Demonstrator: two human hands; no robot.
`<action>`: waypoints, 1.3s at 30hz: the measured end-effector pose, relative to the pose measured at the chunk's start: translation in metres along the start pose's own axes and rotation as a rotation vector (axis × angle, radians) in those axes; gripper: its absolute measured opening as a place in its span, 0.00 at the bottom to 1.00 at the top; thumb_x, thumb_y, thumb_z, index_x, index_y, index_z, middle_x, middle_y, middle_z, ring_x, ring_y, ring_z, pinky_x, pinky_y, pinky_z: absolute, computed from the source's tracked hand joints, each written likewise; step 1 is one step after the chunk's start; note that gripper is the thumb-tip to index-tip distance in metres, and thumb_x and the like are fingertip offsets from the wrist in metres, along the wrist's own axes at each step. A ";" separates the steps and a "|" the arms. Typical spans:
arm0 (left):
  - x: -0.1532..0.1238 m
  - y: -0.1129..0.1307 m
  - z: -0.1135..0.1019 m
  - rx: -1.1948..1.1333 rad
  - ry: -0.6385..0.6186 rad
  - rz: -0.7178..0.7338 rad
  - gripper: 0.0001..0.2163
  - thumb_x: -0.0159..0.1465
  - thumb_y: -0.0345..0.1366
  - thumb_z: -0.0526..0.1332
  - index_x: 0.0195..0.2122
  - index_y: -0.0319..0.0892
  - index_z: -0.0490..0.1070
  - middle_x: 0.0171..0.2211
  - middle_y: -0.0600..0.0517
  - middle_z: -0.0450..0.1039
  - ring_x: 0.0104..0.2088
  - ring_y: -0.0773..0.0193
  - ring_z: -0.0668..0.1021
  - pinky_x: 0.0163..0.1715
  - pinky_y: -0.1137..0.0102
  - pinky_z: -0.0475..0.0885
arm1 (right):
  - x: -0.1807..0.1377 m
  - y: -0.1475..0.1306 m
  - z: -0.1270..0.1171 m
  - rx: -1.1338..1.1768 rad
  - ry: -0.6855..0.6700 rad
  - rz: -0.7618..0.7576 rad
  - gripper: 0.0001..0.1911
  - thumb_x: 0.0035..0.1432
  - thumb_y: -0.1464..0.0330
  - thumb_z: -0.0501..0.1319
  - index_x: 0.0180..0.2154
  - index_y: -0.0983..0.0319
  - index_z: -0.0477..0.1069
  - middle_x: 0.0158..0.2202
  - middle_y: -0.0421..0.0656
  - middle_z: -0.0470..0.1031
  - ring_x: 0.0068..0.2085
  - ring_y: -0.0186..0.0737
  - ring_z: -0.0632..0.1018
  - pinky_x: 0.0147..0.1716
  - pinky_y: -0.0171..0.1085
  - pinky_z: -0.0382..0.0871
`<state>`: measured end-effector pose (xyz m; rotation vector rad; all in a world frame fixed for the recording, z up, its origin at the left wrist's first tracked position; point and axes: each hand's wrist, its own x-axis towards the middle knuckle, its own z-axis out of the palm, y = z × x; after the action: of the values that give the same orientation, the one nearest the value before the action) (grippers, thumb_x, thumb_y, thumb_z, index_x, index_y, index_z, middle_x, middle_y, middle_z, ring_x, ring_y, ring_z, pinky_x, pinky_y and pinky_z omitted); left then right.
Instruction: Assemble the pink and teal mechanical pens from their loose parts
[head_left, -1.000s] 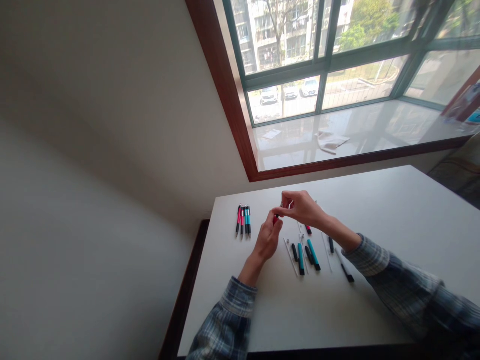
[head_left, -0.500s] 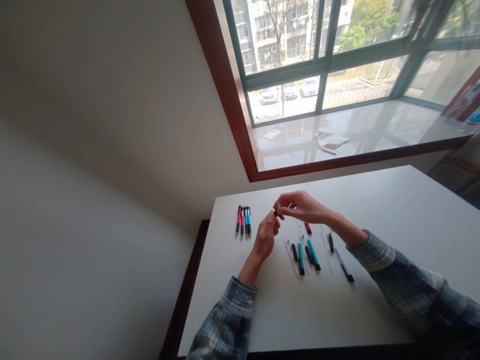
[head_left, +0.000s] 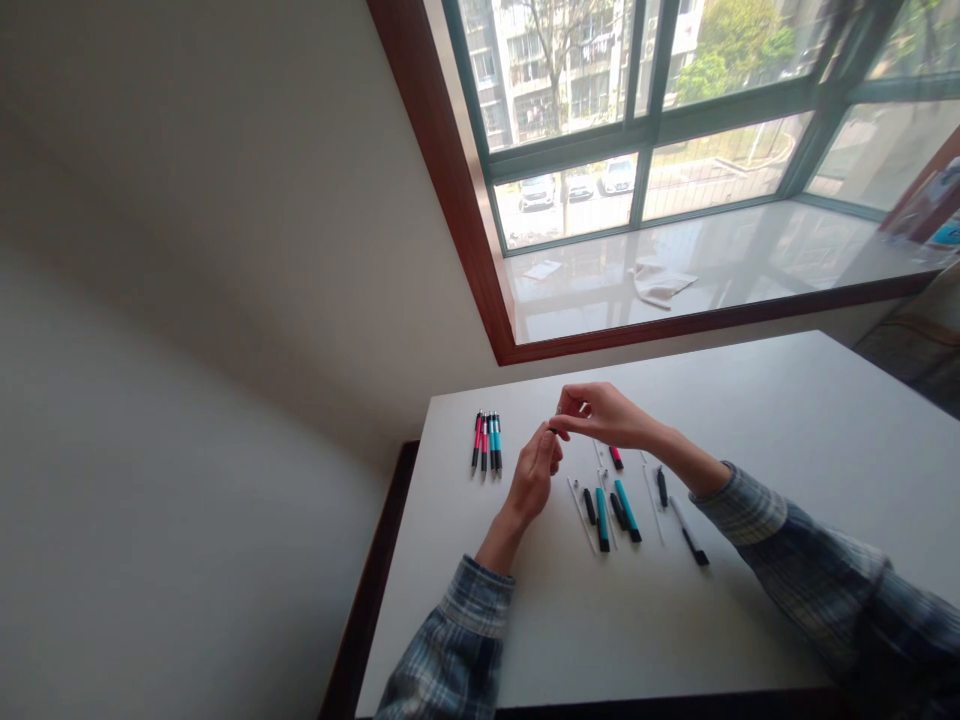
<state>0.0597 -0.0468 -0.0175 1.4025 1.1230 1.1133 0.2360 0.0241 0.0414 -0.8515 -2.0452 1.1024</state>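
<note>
Both hands meet above the white table (head_left: 750, 420) on a small pen, mostly hidden by the fingers. My left hand (head_left: 534, 478) is closed around its lower part. My right hand (head_left: 600, 413) pinches its dark upper end (head_left: 553, 431). To the left lies a neat row of assembled pink and teal pens (head_left: 487, 441). Below my right hand lie loose pen parts: teal barrels (head_left: 627, 508), black grips (head_left: 589, 503), a pink piece (head_left: 616, 457) and thin clear refills.
The table stands against a white wall under a wood-framed bay window (head_left: 637, 150). Papers and a cloth (head_left: 660, 283) lie on the glossy sill. A dark floor gap runs along the table's left edge (head_left: 375, 590).
The pink barrel seen between my hands a second ago is now hidden in my left hand. My right hand dropped slightly and pinches only the dark tip.
</note>
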 end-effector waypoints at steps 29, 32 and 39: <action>0.002 -0.007 0.002 -0.062 0.016 0.009 0.21 0.74 0.54 0.49 0.37 0.41 0.66 0.25 0.57 0.57 0.24 0.69 0.59 0.24 0.73 0.56 | 0.001 -0.002 -0.003 0.030 -0.078 -0.019 0.19 0.63 0.53 0.64 0.40 0.62 0.80 0.31 0.44 0.80 0.36 0.41 0.78 0.33 0.37 0.69; 0.002 -0.007 0.002 -0.101 0.006 -0.003 0.21 0.73 0.55 0.50 0.37 0.41 0.65 0.25 0.57 0.56 0.24 0.69 0.58 0.24 0.73 0.55 | 0.002 0.000 -0.003 0.024 -0.061 -0.016 0.18 0.63 0.53 0.64 0.35 0.62 0.79 0.31 0.45 0.80 0.36 0.42 0.78 0.34 0.38 0.69; 0.002 -0.005 0.004 -0.206 -0.009 0.000 0.20 0.73 0.55 0.50 0.37 0.42 0.65 0.24 0.59 0.52 0.23 0.70 0.55 0.22 0.74 0.51 | 0.002 0.002 -0.001 0.134 -0.118 -0.006 0.19 0.64 0.52 0.64 0.42 0.62 0.78 0.29 0.42 0.79 0.34 0.40 0.79 0.37 0.38 0.71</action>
<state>0.0631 -0.0453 -0.0231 1.2455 0.9725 1.1857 0.2359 0.0265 0.0406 -0.7282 -2.0400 1.2980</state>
